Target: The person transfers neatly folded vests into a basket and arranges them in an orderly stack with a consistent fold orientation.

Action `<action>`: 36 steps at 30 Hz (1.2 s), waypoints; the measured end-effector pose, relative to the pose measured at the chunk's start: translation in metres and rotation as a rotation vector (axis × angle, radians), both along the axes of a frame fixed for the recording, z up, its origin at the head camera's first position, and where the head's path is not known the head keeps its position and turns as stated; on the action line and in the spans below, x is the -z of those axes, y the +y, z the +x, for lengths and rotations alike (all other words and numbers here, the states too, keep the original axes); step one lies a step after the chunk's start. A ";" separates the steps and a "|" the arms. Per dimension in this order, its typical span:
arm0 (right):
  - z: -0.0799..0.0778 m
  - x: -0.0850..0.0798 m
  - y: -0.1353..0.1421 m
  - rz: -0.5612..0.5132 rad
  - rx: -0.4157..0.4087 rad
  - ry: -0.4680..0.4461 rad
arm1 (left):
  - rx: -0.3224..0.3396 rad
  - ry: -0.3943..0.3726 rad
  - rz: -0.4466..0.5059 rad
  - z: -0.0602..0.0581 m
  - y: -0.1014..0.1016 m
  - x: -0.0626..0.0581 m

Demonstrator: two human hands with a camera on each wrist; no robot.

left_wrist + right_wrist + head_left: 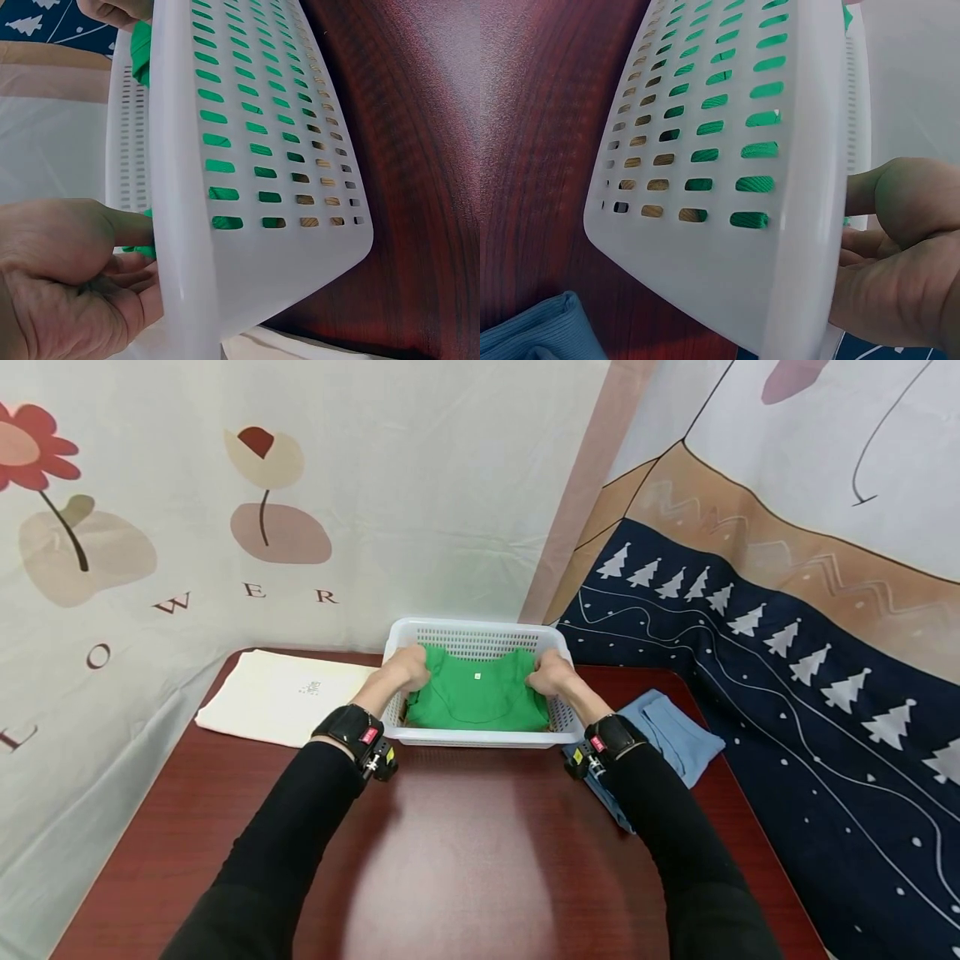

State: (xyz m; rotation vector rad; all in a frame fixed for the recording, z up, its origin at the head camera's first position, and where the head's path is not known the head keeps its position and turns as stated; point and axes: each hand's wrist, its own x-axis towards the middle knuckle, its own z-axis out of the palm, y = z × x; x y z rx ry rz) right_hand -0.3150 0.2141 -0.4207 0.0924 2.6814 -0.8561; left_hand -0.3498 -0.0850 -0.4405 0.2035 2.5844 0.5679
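Observation:
A green shirt with a small white label lies spread inside a white plastic basket. At its left edge my left hand pinches the fabric between thumb and fingers. The right hand pinches the opposite edge, just inside the basket's right wall. In the left wrist view, green cloth shows at the fingertips, partly hidden by the rim. Through the lower slots in both wrist views, something tan and ribbed appears beneath the shirt. The right fingertips are largely covered by the rim in the right wrist view.
A folded cream cloth with small dark print lies left of the basket. Folded blue clothing sits to the right, partly under the right forearm. The dark red table meets printed curtains behind and at the right.

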 end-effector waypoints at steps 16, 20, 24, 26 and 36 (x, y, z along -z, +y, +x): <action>0.007 -0.004 -0.003 0.122 -0.046 0.026 | 0.007 0.009 -0.082 0.005 0.010 0.002; 0.006 -0.005 -0.002 0.153 -0.062 0.013 | 0.036 -0.009 -0.118 0.009 0.011 -0.002; 0.006 -0.006 -0.001 0.174 -0.084 -0.015 | 0.063 -0.012 -0.143 0.021 0.013 -0.015; 0.005 -0.006 -0.001 0.183 -0.097 -0.031 | 0.082 -0.006 -0.156 0.026 0.014 -0.019; -0.026 0.031 0.010 0.279 -0.146 -0.026 | 0.098 -0.009 -0.214 0.013 0.016 0.004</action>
